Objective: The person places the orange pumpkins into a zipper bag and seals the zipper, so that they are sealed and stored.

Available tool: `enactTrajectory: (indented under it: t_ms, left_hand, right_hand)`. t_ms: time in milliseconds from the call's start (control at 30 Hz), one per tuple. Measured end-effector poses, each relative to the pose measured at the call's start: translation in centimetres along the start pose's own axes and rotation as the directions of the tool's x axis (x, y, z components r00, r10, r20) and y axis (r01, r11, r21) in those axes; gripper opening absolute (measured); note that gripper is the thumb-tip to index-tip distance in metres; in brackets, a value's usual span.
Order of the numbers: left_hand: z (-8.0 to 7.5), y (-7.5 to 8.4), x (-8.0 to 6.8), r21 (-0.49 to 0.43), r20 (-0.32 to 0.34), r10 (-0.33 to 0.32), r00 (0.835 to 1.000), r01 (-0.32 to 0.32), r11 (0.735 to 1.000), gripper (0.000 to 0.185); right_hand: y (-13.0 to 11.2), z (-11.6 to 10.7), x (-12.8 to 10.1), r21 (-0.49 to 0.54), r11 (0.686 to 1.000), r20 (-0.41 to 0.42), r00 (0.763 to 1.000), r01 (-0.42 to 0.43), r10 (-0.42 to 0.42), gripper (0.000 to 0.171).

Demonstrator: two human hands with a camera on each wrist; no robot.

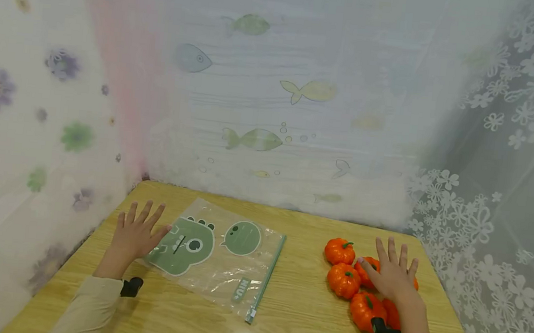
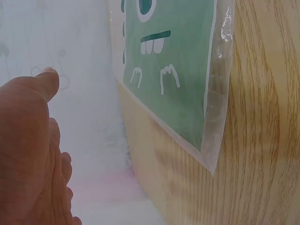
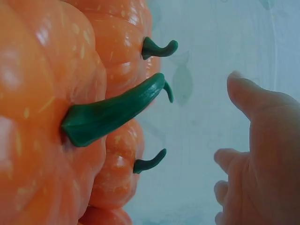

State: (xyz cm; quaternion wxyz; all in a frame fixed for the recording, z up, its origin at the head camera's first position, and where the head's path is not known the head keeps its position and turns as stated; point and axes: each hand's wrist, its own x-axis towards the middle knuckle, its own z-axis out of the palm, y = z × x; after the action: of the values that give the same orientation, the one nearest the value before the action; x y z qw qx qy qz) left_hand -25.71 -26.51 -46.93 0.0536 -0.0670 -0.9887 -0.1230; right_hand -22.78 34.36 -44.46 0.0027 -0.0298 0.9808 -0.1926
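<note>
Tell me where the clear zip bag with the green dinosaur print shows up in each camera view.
Head: zip bag lies flat on the table, left of centre, beside the left hand.
Left wrist: its corner fills the upper middle.
Right wrist: not in view.
Shared landmark: wooden table.

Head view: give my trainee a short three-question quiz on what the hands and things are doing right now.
1. True or false: the left hand has straight, spread fingers.
2. What does the right hand rest over? A) pumpkins B) zip bag C) bare table
3. Fill in: the bag's print is a green ____.

Key: 1 true; 2 A; 3 dinosaur.
</note>
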Motion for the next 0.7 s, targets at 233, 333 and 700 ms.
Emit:
enactTrajectory:
  t_ms: [233, 333, 700]
  left_hand:
    - [0.1, 0.4, 0.2, -0.043, 0.034, 0.003, 0.999, -0.002, 0.999, 0.073]
    - [0.4, 0.4, 0.3, -0.061, 0.051, 0.011, 0.999, -0.008, 0.998, 0.074]
    - [2.8, 0.5, 0.3, -0.209, -0.008, 0.123, 0.992, -0.122, 0.970, 0.074]
  right_hand:
    - [-0.1, 0.4, -0.2, 0.023, 0.999, -0.033, 0.999, 0.029, -0.028, 0.089]
    - [-0.4, 0.6, -0.2, 0.039, 0.998, -0.045, 0.998, 0.055, -0.053, 0.087]
    - [-2.4, 1.5, -0.5, 0.055, 0.980, -0.109, 0.977, 0.190, -0.183, 0.077]
